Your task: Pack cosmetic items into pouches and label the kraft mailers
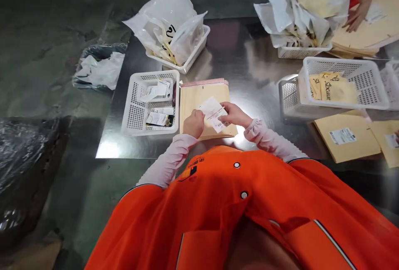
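Note:
Between my two hands is a white printed label (pixel 211 110), tilted over a stack of tan paper envelopes (pixel 204 93). My left hand (pixel 193 123) is closed at the label's left edge, its fingertips pinched together. On the label's right side, my right hand (pixel 234 115) grips it between thumb and fingers. Just left of the envelopes stands a white plastic basket (pixel 132 105). Inside it lie a smaller white tray (pixel 168 95) with printed slips and several small labelled packets (pixel 159 119).
Behind, a white basket (pixel 195 55) holds plastic bags (pixel 168 16). More baskets (pixel 343 64) and labelled envelopes (pixel 347 137) lie to the right. A co-worker's hand (pixel 358 14) rests on envelopes at upper right. A lined bin (pixel 101 68) stands left of the metal table (pixel 249 72).

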`<state>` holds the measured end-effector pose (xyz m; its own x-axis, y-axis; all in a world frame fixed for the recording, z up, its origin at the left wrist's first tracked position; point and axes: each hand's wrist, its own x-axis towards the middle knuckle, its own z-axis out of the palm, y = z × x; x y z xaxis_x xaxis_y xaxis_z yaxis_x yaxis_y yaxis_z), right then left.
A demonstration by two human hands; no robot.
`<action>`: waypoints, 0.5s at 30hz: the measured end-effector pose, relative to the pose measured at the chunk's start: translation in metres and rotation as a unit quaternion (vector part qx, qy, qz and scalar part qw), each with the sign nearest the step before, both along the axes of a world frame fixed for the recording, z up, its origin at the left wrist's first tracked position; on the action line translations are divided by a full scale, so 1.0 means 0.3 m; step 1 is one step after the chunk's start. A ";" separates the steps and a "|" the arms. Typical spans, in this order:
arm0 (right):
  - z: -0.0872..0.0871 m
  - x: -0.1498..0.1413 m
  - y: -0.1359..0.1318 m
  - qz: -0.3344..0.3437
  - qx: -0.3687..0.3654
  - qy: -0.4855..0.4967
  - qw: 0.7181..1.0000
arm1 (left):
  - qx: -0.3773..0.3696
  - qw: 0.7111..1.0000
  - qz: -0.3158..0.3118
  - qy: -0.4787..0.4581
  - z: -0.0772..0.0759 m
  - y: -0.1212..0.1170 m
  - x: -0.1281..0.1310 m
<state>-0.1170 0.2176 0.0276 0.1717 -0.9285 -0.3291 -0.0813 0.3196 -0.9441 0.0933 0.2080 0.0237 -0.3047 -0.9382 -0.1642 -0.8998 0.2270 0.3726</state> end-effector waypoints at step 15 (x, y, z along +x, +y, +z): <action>-0.003 0.000 -0.028 0.214 -0.057 0.290 0.931 | -0.002 0.982 0.183 -0.034 -0.137 -0.088 0.156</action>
<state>-0.1169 0.2092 0.0266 0.3582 -0.8506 -0.3849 -0.6847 0.0410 -0.7277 0.1402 0.1815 -0.0173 0.0655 -0.9834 -0.1691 -0.9441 -0.1160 0.3087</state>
